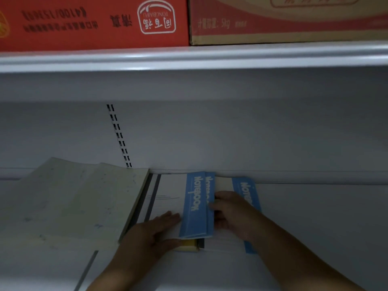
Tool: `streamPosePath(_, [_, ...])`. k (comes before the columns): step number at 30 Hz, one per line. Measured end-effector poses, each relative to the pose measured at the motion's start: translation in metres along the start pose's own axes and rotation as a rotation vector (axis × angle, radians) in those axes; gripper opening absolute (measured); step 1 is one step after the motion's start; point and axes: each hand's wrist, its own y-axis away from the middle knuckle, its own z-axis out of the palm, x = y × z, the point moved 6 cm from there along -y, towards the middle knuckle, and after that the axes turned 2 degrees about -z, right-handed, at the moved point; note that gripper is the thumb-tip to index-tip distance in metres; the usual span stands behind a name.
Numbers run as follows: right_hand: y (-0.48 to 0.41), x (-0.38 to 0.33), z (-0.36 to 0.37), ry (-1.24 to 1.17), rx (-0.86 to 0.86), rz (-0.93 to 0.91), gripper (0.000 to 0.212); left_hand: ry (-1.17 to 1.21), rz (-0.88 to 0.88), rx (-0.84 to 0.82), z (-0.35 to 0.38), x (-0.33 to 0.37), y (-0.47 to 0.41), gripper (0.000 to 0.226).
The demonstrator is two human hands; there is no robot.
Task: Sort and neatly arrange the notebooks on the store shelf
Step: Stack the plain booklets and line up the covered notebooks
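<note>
Fingers (168,217) flat, our left hand (144,236) pins blue-banded white notebooks (195,206); our right hand (228,211) grips them; uneven pushing could fan them.

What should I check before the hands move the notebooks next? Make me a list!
1. Left hand flat on the middle stack: ok.
2. Stack's edges even: not ok, a second blue band sticks out to the right.
3. Right hand has a firm grip on the right notebook: cannot tell, its fingers are bent at the stack's edge.
4. Right notebook lined up with the stack: not ok, it sits nearer the front.
5. Free shelf space to the right: ok.
</note>
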Motion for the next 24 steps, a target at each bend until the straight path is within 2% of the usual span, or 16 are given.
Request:
streamPosePath(2, [-0.003, 0.0, 0.004, -0.02, 0.014, -0.003, 0.018, 0.111, -0.036, 0.009, -0.01, 0.0, -0.002, 0.045])
streamPosePath(3, [-0.004, 0.0, 0.006, -0.033, 0.015, -0.005, 0.018, 0.132, -0.037, 0.013, -0.016, -0.001, -0.002, 0.047])
streamPosePath(5, [-0.006, -0.001, 0.01, -0.043, 0.02, -0.018, 0.017, 0.141, -0.009, 0.025, -0.023, -0.001, -0.003, 0.051])
streamPosePath(9, [-0.008, -0.011, 0.015, 0.022, 0.061, -0.071, 0.015, 0.124, 0.062, 0.065, -0.028, -0.002, -0.001, 0.04])
streamPosePath(12, [0.003, -0.013, -0.013, 0.091, 0.148, -0.11, 0.023, 0.069, 0.088, 0.008, -0.024, -0.004, 0.001, 0.044])
streamPosePath(15, [0.02, -0.005, -0.058, 0.087, 0.229, -0.109, 0.019, -0.07, 0.108, -0.038, -0.016, -0.006, 0.0, 0.038])
streamPosePath(17, [0.027, 0.004, -0.071, 0.049, 0.258, -0.083, 0.019, -0.069, 0.089, -0.032, -0.013, -0.006, 0.0, 0.036])
streamPosePath(21, [0.019, 0.006, -0.045, 0.142, 0.274, -0.099, 0.007, 0.049, 0.112, 0.098, -0.022, -0.004, 0.0, 0.045])
streamPosePath(24, [0.004, -0.003, -0.009, 0.287, 0.331, -0.168, 0.018, 0.059, 0.146, 0.038, -0.018, 0.004, 0.0, 0.046])
